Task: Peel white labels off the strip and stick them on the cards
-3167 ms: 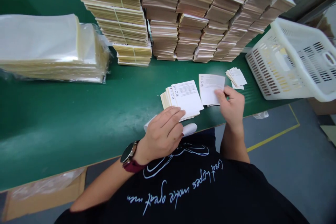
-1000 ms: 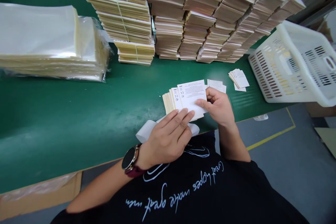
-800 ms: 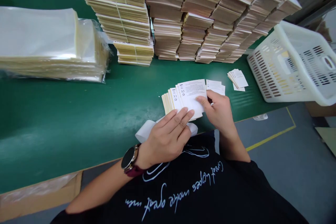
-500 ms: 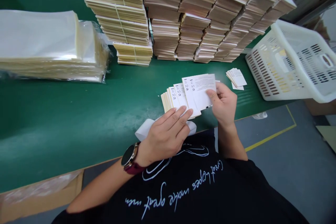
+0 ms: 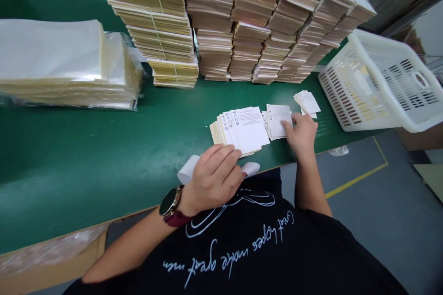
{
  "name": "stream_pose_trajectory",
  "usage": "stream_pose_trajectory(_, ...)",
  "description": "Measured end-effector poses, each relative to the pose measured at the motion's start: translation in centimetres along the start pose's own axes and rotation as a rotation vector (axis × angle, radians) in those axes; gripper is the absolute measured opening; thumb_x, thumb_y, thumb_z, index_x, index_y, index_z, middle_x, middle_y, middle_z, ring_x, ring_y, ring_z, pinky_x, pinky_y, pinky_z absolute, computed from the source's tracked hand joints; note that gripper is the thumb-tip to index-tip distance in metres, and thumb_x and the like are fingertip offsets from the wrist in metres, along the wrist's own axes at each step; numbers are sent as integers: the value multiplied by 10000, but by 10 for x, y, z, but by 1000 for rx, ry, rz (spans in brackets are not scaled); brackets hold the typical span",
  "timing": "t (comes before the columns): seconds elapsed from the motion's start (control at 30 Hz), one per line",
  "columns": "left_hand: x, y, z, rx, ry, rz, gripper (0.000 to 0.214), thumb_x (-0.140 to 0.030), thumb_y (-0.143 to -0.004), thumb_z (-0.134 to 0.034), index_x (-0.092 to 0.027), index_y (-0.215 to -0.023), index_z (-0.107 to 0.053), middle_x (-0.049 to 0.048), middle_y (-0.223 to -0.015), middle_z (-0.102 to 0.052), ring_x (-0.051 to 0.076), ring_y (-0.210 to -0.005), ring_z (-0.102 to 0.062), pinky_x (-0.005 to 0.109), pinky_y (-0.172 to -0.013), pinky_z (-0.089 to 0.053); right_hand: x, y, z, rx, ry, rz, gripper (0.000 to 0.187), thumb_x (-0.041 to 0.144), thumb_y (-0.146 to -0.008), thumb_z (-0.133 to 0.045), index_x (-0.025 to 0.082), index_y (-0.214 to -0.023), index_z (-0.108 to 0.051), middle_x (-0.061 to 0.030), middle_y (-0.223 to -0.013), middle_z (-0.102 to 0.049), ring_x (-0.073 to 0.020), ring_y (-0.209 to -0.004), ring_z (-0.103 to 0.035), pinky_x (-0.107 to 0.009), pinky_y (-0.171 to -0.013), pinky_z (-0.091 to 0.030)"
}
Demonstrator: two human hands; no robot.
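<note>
The right hand (image 5: pixel 302 134) has dropped from the fanned leaflets (image 5: pixel 240 130) to the green table (image 5: pixel 104 161), its fingertips (image 5: pixel 285 123) resting on a second pile of printed sheets (image 5: pixel 278 120), not gripping. The left hand (image 5: pixel 213 180), loosely curled (wristwatch (image 5: pixel 170 202) showing), lies against the fan's near edge beside a white paper roll (image 5: pixel 187 169). A third small pile (image 5: pixel 307 102) sits further right, near a white perforated plastic basket (image 5: pixel 360 87).

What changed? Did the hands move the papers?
The right hand laid its printed sheet on the fanned stack, let go and moved right; its fingers now touch another sheet. The left hand and tall stacks stayed put.
</note>
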State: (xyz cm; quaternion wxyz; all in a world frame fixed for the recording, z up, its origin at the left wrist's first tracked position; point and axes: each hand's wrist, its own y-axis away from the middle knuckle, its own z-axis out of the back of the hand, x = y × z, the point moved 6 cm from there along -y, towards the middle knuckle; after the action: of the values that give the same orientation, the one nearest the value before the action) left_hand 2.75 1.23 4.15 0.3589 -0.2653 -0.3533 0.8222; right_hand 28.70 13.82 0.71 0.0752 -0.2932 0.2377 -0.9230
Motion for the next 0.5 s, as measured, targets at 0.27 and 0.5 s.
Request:
stream_pose_trajectory(0.27, 5, 1, 22, -124, 30, 27, 153, -192, -842, -584, -173, -697, -539, 55, -756, -656, 188, -797, -624, 344, -741, -543, 113, 62, 31, 209, -262, 397, 423, 277, -843, -645, 287, -1252, -538, -54, -1085, -684, -244, -1050, -624, -456, -881, -492)
stream_pose_trajectory(0.5, 11, 10, 11, -114, 50, 151, 104, -147, -772, -662, -189, -835, -590, 46, -890, -675, 211, -931, -626, 365, -858, -501, 156, 73, 22, 274, -636, 460, 253, 122, -872, -589, 215, -1107, -602, -26, -810, -674, -169, -813, -646, -345, -692, -565)
